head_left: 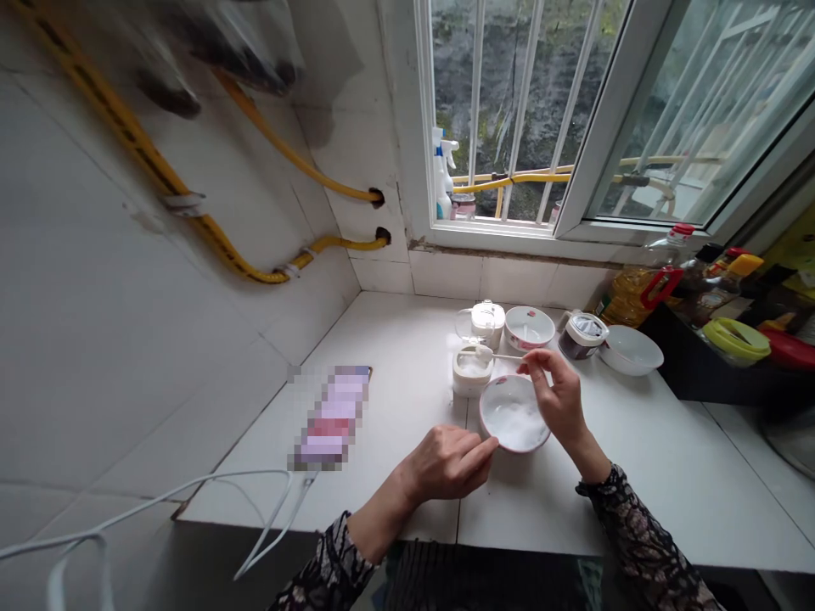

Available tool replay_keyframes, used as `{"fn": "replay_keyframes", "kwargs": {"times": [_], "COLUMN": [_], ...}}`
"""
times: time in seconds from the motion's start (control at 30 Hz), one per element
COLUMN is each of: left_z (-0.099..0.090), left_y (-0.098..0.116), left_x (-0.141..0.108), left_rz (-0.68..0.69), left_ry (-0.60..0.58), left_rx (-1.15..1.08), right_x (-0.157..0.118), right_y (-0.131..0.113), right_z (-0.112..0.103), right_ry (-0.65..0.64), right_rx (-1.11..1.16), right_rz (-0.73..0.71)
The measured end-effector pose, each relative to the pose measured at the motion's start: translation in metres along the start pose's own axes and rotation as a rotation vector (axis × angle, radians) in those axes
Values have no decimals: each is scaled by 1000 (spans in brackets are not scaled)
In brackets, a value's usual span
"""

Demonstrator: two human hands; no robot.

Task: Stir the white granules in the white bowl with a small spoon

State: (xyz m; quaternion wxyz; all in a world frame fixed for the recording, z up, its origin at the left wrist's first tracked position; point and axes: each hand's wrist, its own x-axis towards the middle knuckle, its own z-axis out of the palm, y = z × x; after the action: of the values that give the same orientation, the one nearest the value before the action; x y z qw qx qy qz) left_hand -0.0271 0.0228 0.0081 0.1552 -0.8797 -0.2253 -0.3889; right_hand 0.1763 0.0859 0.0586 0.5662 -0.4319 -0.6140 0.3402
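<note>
In my right hand [555, 392] is the thin handle of a small white spoon [503, 355], pinched between thumb and fingers. The spoon's head, with white powder on it, lies over the mouth of an open white jar [469, 382] that holds more white powder. My left hand [449, 462] is closed, its fingertips gripping the near-left rim of a white bowl [493, 416] with a pinkish edge. White powder covers part of the bowl's bottom. The jar stands just behind and left of the bowl.
Behind stand a lidded white jar [489, 321], a flowered bowl [530, 327], a dark-filled jar [581, 338] and a plain white bowl [632, 351]. An oil bottle [630, 288] and several condiments are at right. A phone [334, 416] with a white cable [273, 518] lies left.
</note>
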Motion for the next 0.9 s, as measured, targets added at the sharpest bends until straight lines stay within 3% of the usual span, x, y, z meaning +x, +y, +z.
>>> {"fn": "replay_keyframes", "kwargs": {"times": [0.17,0.23,0.33,0.43,0.53,0.7,0.9], "left_z": [0,1,2,2,1,-2,-1], "left_y": [0,0,0,0,0,0,-1], "left_x": [1,1,-1,-2,-1,2,0], "left_rz": [-1,0,-1,-5,-2,0,-4], "left_ry": [23,29,11,-10,-2,3,-5], "left_rx": [13,8,11,19,15,-9,-26], "right_x": [-4,-5,-4,-2,2,4,-5], "right_y": [-4,-6,-10,-11,-7,-2,1], "right_z": [12,10,1,-14,-29,-38,-24], "right_ry": [-119,-131,-62,-64,-144,-300,-475], "right_rx": [-465,-530,-490,-405,-485,-704,-559], "right_rz": [-630,-738,-698,-538,-400,-366,-268]}}
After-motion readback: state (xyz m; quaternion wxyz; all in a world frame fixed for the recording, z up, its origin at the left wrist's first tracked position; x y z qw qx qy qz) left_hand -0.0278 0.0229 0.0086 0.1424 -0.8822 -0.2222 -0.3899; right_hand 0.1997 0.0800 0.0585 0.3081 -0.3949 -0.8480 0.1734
